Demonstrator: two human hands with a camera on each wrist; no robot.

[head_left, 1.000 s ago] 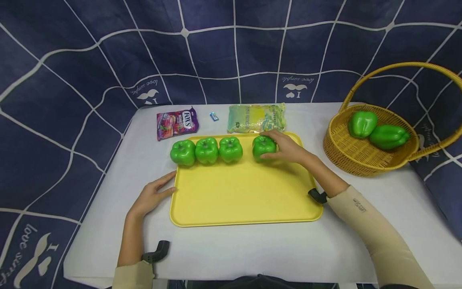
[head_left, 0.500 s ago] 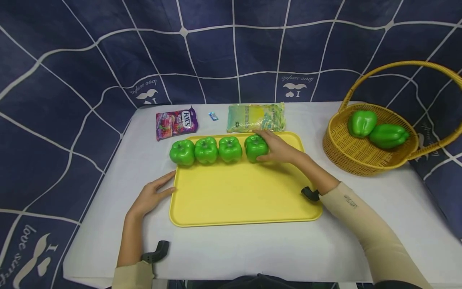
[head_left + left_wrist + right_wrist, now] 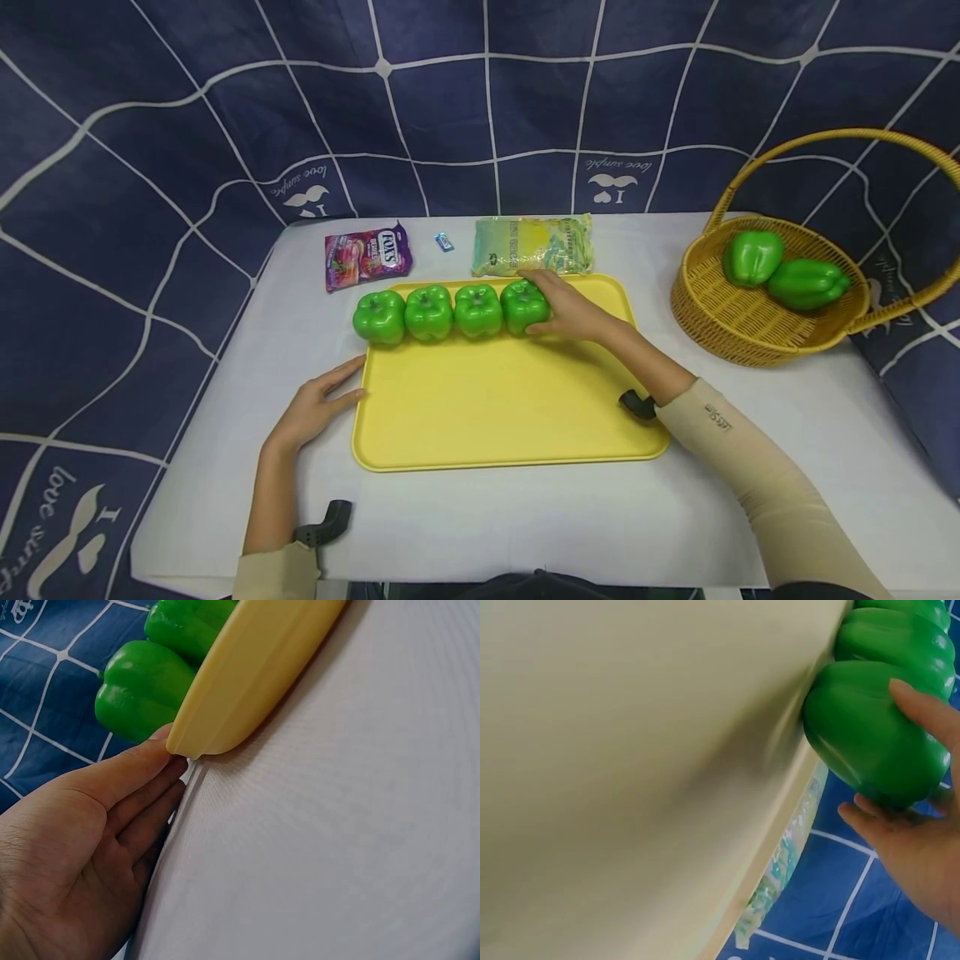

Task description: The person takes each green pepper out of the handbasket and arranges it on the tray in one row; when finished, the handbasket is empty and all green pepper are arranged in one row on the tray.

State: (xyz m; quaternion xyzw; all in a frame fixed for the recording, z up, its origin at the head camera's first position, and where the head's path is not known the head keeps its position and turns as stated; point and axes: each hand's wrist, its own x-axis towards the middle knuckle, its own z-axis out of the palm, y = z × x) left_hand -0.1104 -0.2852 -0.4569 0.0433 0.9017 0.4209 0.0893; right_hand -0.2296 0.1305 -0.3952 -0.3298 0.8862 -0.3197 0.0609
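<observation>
In the head view, the right fingers [image 3: 546,283] curl round a pepper [image 3: 525,310], perhaps to keep it snug against three more peppers [image 3: 430,313] left of them; the left fingers [image 3: 341,374], fairly straight, likely steady the tray [image 3: 510,400]. Left wrist: they meet its rim. Right wrist: two-sided grip, probably for control.

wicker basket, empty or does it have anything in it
Not empty: the head view shows two green peppers inside the basket.

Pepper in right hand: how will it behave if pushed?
The held pepper is likely slick, given its glossy skin. Probably firm: no dent shows beside the right hand. Rounded sides could let it roll, though the neighbouring pepper may block that leftward.
</observation>
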